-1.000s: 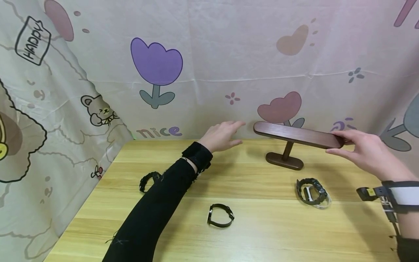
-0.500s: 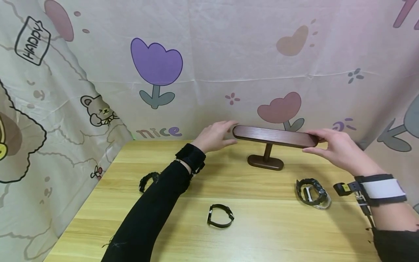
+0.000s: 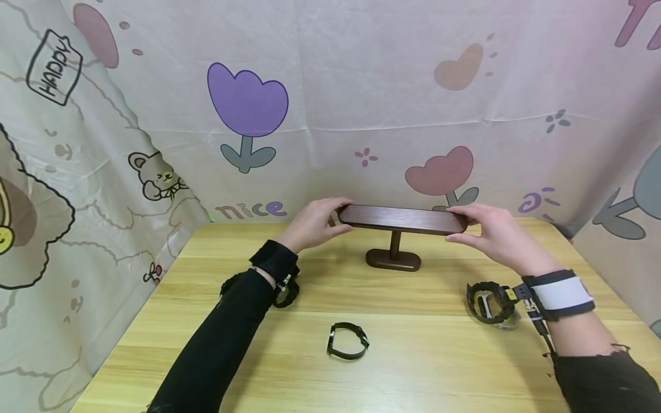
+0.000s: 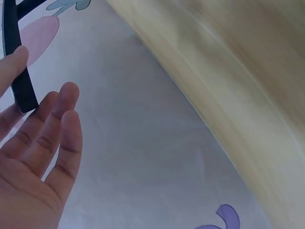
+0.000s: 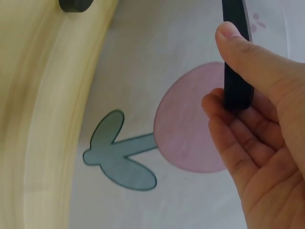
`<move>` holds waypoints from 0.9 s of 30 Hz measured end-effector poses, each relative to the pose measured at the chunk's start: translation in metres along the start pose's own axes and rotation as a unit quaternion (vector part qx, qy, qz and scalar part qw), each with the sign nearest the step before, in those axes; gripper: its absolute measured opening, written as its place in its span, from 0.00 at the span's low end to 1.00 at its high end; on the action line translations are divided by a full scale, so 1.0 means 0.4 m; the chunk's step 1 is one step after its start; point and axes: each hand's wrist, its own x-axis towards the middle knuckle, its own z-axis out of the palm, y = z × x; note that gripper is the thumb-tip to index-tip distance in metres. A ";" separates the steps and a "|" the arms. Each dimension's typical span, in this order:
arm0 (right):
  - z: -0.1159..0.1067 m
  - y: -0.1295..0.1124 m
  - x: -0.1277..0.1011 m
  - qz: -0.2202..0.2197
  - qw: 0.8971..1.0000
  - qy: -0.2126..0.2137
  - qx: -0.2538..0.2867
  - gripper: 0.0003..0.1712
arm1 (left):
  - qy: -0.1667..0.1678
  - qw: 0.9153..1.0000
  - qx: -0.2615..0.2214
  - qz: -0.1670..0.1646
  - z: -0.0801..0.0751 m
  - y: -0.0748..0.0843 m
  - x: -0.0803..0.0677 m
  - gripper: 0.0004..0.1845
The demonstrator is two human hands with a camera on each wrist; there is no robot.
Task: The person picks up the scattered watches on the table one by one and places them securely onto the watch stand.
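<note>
A dark brown T-shaped wooden display stand (image 3: 403,218) is upright in the head view, its long bar level above a post and an oval base (image 3: 393,260). My left hand (image 3: 312,223) grips the bar's left end. In the left wrist view the thumb (image 4: 14,64) lies on one face of the bar, with fingers on the other side. At the opposite end my right hand (image 3: 493,235) pinches the bar between thumb and fingers, as the right wrist view also shows. The bar's tip (image 5: 238,93) sits in the curl of those fingers.
On the wooden table (image 3: 413,367) a slim black watch (image 3: 348,356) stands on edge at the middle. Chunky black watches (image 3: 290,295) lie partly hidden by the left sleeve. Another black watch (image 3: 505,304) with a clear band lies near the right wrist. A patterned cloth (image 3: 335,86) hangs behind.
The stand has moved left in my right hand, from the table's right side toward the middle. My left hand, earlier apart from it, now holds the left end.
</note>
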 end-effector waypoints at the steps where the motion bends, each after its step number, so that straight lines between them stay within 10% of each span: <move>1: 0.003 -0.006 0.003 0.003 1.000 -0.003 0.006 0.34 | 0.002 1.000 -0.003 -0.002 -0.003 -0.003 -0.008 0.32; 27: 0.081 -0.120 0.043 -0.018 0.998 0.008 0.056 0.33 | 0.075 0.997 -0.033 0.006 -0.050 -0.075 -0.189 0.31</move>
